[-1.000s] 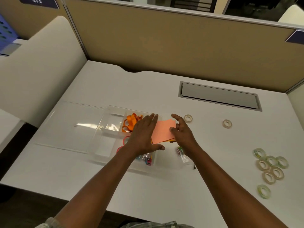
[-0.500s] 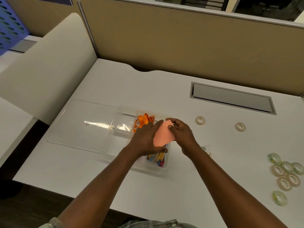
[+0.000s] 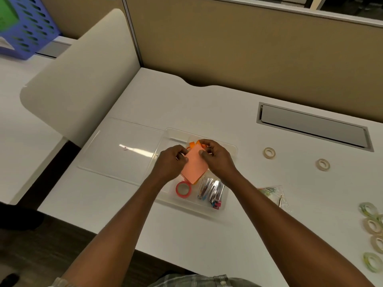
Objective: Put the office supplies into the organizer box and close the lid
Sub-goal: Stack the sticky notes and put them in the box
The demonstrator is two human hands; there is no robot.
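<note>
- Sticky-note pad [image 3: 193, 165]: salmon-orange, rectangular, plain face, slightly thick at its lower edge. Tilted, with one corner pointing down. It is held over the middle of the organizer box [image 3: 231, 148].
- Left hand [image 3: 171, 162]: fingers curled, pinching the pad's left edge.
- Right hand [image 3: 218, 160]: thumb and fingertips together on the pad's upper right edge.
- Organizer box: clear plastic with dividers, on the white desk [image 3: 207, 104]. Its lid [image 3: 124, 150] lies open and flat to the left.
- In the box: red tape roll [image 3: 183, 189] in a front compartment; metal-bodied staplers [image 3: 212, 192] just right of it; orange pieces [image 3: 193, 144] behind the pad, kind unclear.
- On the desk, right of the box: two pale tape rolls [image 3: 269, 152], a small plastic bag [image 3: 271, 191], and a cluster of tape rolls [image 3: 371, 224] at the frame edge.
</note>
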